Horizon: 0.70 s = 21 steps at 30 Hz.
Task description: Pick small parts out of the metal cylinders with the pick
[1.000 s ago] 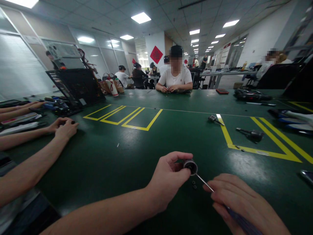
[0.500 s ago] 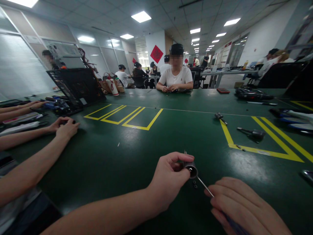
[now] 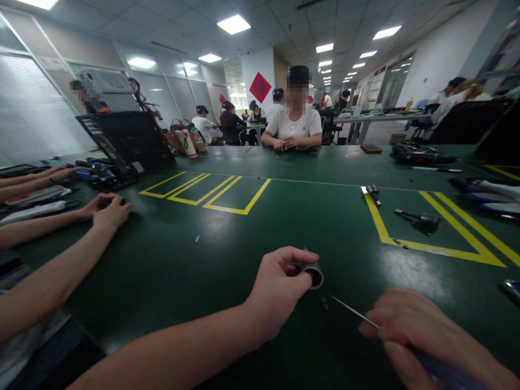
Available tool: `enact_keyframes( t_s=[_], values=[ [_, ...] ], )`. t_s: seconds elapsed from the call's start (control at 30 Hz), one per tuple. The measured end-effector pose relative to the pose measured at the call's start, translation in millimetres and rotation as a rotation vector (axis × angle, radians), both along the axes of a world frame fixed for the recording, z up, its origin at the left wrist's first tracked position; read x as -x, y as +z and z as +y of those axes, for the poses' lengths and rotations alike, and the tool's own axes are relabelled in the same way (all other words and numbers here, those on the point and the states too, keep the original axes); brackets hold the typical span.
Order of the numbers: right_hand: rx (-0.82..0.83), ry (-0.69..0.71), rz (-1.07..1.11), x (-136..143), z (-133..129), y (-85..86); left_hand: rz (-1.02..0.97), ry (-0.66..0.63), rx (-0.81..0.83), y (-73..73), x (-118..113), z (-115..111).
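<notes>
My left hand (image 3: 280, 287) is closed on a hollow grey metal cup-shaped part (image 3: 316, 275), its round mouth tilted toward my right. A thin pin end shows above the forefinger. My right hand (image 3: 422, 330) is wrapped round the dark purplish handle of a screwdriver (image 3: 356, 312). Its thin shaft points up and left, and the tip is apart from the metal part. Two small dark nut-like pieces (image 3: 324, 303) lie on the table below the part, close to the screwdriver tip.
Inside a yellow tape outline (image 3: 442, 250) at right lie a dark metal part with a shaft (image 3: 422, 219) and a smaller one (image 3: 372, 194). Pliers-like tools (image 3: 491, 197) sit at the right edge. A co-worker's hands (image 3: 109, 211) are at left; another person (image 3: 293, 127) sits opposite.
My right hand has drawn the screwdriver back, down and to the right, out of the metal part's mouth. My left hand has shifted slightly and turned the part.
</notes>
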State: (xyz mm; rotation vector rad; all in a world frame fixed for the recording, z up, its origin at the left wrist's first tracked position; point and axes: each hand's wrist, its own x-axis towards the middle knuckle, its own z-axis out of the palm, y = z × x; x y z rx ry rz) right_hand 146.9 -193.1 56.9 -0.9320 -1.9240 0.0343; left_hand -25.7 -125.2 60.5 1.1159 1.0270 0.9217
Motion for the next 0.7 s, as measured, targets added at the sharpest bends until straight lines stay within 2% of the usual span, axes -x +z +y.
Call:
enact_keyframes(
  t_s=[0.17,0.27,0.37,0.53,0.63,0.7],
  values=[
    [0.582,-0.191,0.266,-7.4,11.3,-12.0,0.023,0.001,0.05,7.0,3.6,5.7],
    [0.76,-0.223,0.328,-7.0,19.2,-15.4,-0.023,-0.019,0.064,8.2,5.4,6.5],
    [0.815,-0.243,0.312,-6.4,21.8,-16.2,-0.042,-0.022,0.072,8.1,6.7,6.7],
    [0.809,-0.247,0.233,-6.5,21.6,-15.9,-0.036,-0.024,0.096,8.3,7.8,6.8],
    [0.753,-0.22,0.135,-5.5,19.7,-15.6,-0.027,-0.036,0.106,7.8,7.8,6.6],
    [0.64,-0.181,0.057,-4.1,16.9,-16.0,-0.022,-0.027,0.096,7.1,7.1,6.3]
  ],
)
